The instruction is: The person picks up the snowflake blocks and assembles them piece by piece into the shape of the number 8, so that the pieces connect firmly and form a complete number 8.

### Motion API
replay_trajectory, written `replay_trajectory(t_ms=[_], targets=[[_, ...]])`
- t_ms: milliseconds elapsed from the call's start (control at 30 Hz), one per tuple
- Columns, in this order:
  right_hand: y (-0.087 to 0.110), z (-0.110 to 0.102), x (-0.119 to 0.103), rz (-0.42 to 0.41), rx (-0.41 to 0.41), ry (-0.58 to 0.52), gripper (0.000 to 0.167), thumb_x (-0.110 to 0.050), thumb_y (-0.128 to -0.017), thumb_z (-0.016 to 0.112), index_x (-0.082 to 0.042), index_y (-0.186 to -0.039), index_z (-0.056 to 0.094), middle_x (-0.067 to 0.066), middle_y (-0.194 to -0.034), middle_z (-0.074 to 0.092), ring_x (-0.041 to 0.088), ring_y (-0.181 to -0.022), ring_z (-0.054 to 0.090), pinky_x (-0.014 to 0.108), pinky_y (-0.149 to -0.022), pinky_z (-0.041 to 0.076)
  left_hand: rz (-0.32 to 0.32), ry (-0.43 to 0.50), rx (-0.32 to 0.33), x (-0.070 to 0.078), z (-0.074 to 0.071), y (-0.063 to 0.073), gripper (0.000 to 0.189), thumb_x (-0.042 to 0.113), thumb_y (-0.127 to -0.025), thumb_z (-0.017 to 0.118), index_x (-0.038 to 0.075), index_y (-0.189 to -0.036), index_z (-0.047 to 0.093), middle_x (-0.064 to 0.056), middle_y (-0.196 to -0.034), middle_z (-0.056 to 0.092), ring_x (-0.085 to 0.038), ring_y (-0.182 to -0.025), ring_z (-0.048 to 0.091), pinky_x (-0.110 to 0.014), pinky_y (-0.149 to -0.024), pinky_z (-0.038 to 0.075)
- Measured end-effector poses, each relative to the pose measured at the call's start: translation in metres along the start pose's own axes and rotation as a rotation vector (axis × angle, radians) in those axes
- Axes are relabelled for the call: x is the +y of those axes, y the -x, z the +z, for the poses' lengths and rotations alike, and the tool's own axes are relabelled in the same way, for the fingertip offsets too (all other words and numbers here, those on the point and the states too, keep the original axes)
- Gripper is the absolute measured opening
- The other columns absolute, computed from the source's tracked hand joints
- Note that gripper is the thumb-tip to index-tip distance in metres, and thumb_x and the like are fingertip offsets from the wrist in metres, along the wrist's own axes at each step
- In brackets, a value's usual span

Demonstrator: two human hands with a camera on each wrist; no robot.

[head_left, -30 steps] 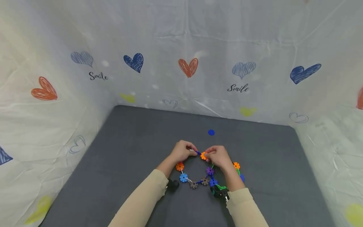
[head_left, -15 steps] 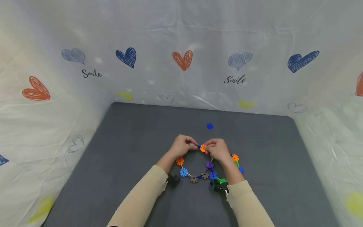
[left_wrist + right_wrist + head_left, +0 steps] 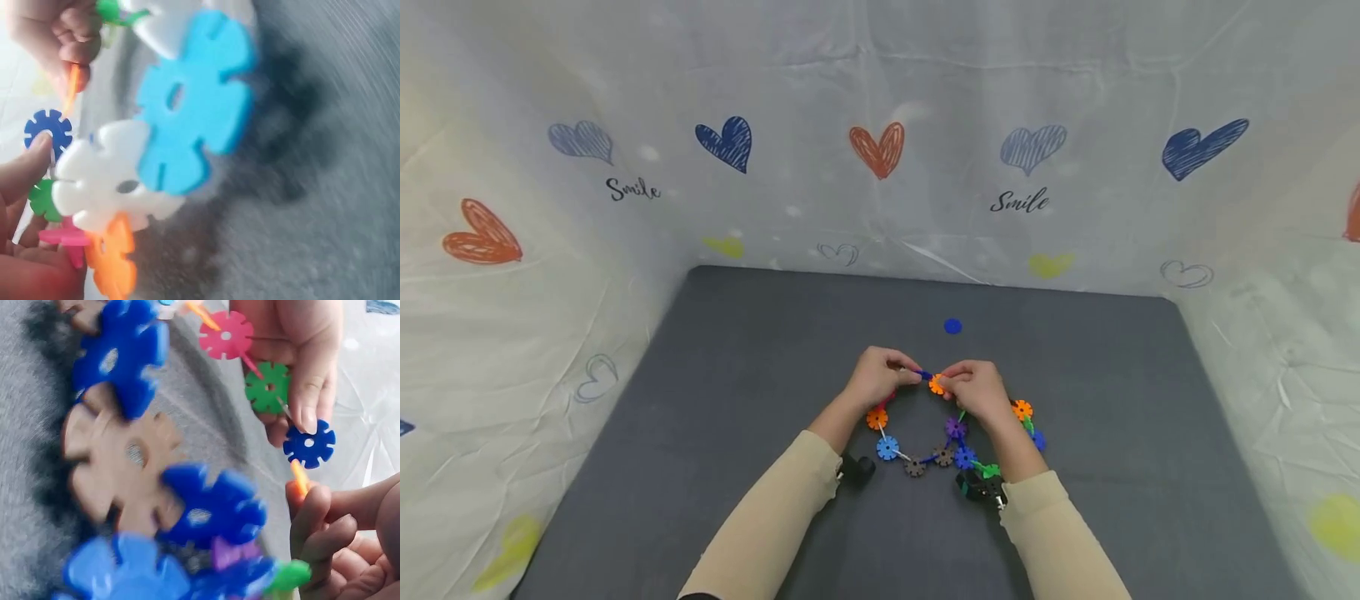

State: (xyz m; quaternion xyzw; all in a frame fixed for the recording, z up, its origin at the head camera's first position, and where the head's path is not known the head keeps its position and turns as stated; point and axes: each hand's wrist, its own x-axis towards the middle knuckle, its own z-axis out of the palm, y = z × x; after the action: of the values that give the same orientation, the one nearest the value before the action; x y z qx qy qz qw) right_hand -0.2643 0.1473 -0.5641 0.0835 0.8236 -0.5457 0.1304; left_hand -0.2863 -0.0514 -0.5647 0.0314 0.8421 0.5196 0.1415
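Note:
Both hands work close together over the dark table. My left hand [image 3: 880, 375] pinches a dark blue notched disc [image 3: 309, 444] between thumb and fingers. Opposite it, my right hand [image 3: 976, 388] pinches an orange notched disc [image 3: 936, 384], seen edge-on in the right wrist view, its rim meeting the blue one. Behind the left fingers hang a green disc [image 3: 269, 387] and a pink disc [image 3: 226, 335], linked to another orange disc [image 3: 112, 257]. The linked chain curves back through a light blue disc [image 3: 887, 448], brown discs [image 3: 914, 467] and a purple disc [image 3: 956, 428] toward the right hand.
A single blue disc [image 3: 952, 326] lies beyond the hands. Right of the right wrist, more of the chain shows, with an orange disc [image 3: 1022, 409] and a blue disc [image 3: 1037, 440]. A light cloth [image 3: 880, 217] with printed hearts stands around the table [image 3: 760, 333].
The head view has tilted, so the table and hands appear higher. Both hands keep their pinches on the blue and orange discs, with only slight finger movement.

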Motion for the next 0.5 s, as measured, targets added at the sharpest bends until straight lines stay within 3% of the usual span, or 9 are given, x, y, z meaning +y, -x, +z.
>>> replay_trajectory(t_ms=[267, 500], targets=[[-0.001, -0.0059, -0.0058, 0.007, 0.028, -0.079, 0.02, -0.017, -0.098, 0.067, -0.002, -0.11, 0.071, 0.013, -0.09, 0.075, 0.029, -0.076, 0.069, 0.031, -0.061, 0.053, -0.141, 0.17, 0.001, 0.0011, -0.0061, -0.0015, 0.012, 0.023, -0.088, 0.08, 0.016, -0.098, 0.08, -0.003, -0.106, 0.073, -0.021, -0.096, 0.063, -0.034, -0.081, 0.052], [-0.0031, -0.0005, -0.0089, -0.054, 0.034, -0.028, 0.02, -0.022, -0.099, 0.067, -0.006, -0.11, 0.071, 0.014, -0.091, 0.075, 0.032, -0.079, 0.069, 0.035, -0.065, 0.055, -0.137, 0.165, 0.006, 0.001, -0.0045, -0.0003, 0.013, 0.025, -0.087, 0.081, 0.017, -0.097, 0.081, -0.003, -0.112, 0.071, -0.023, -0.1, 0.06, -0.035, -0.083, 0.05]])
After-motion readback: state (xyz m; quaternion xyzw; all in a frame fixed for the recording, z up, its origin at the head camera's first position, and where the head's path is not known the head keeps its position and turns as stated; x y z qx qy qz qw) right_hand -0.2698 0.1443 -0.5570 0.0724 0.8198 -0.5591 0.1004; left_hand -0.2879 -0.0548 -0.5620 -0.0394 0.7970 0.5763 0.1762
